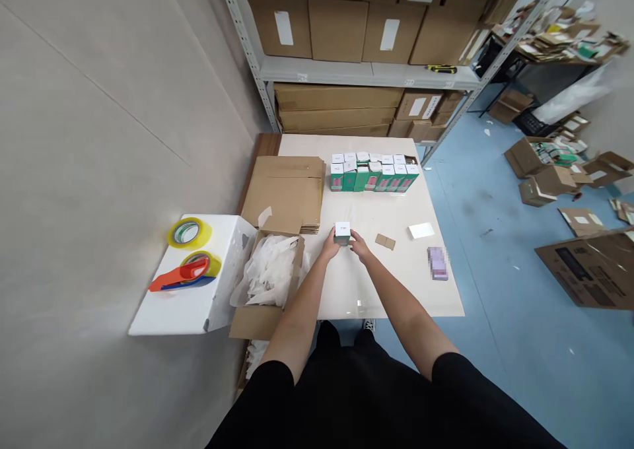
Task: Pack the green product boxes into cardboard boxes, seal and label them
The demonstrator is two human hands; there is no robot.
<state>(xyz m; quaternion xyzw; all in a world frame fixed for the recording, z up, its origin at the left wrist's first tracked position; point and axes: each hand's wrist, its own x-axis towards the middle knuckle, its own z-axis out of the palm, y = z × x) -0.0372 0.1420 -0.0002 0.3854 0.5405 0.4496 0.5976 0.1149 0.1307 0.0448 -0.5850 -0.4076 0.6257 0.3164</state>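
Observation:
Between my two hands stands a small green box [342,232] with a white top, upright at the middle of the white table [366,284]. My left hand [331,243] is closed against its left side. On the other side, my right hand [359,245] has its fingers at the box's right edge, thumb and fingertips partly hidden. Farther back, two rows of similar green boxes [371,177] with white tops are lined up. To the right of my hands lie a small brown cardboard piece [385,241] and a white card [421,230].
Flattened cartons [284,188] are stacked at the table's left. An open carton [265,322] holds white plastic bags [272,271]. Tape rolls [189,232] and a red tape dispenser [181,275] lie on a white block [178,313]. Behind is a metal shelf [347,72] with cartons. A purple stack [438,263] lies right.

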